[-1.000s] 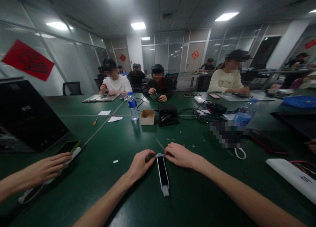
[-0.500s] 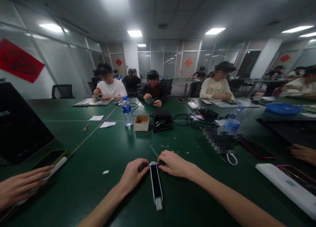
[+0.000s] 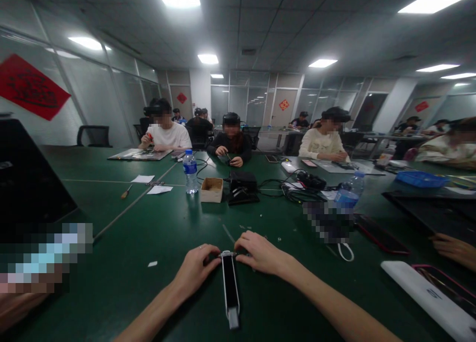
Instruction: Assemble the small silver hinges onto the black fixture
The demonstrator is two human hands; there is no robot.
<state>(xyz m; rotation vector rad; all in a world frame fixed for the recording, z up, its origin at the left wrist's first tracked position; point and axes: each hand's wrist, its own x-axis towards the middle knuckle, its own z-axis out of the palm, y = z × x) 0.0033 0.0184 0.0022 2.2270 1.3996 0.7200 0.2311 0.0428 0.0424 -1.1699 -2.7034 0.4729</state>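
Observation:
A long narrow black device with a silver frame [image 3: 230, 287] lies lengthwise on the green table [image 3: 156, 223] in front of me. My left hand [image 3: 196, 267] is closed with its fingertips pinching the left side of the device's far end. From the right, my right hand [image 3: 260, 253] curls its fingers onto that same far end. Both hands meet at the top of the device. What the fingertips hold there is hidden.
A water bottle [image 3: 190, 172], a small cardboard box [image 3: 211, 189], a black unit with cables [image 3: 243, 187] stand mid-table. A white slab [image 3: 427, 295] and phone lie at the right. Another person's hand [image 3: 451, 247] rests at the right edge. Several people sit opposite.
The view has tilted upward, so the device and hands sit lower in the picture. My hands keep their hold on the device's far end. The neighbour's hand at the left has dropped out of sight.

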